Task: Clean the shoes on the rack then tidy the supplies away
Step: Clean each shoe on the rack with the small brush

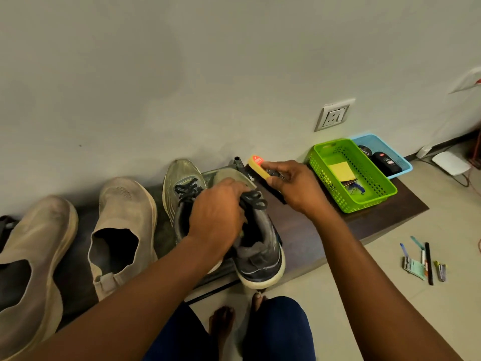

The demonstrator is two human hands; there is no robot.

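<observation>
**Brush poised just right of the held sneaker's toe**

Left hand (217,212) sits on top of the dark sneaker (260,246), fingers curled down over the laces and tongue, pinning it on the low rack board (312,235). The shoe's long axis runs from the heel, nearest the person, up and away to the toe by the wall.

Right hand (291,186) grips a shoe brush (260,169), yellow back up, dark bristles facing down-left. The brush hovers just beside the toe end, to its right and slightly beyond; I cannot tell if the bristles touch.

Right hand is clearly the nearer to the toe cap. Judgement: the next stroke means bringing the brush left onto the toe, then along the shoe's length.

Green basket (322,162) with a yellow cloth (341,170) stands further right.
</observation>
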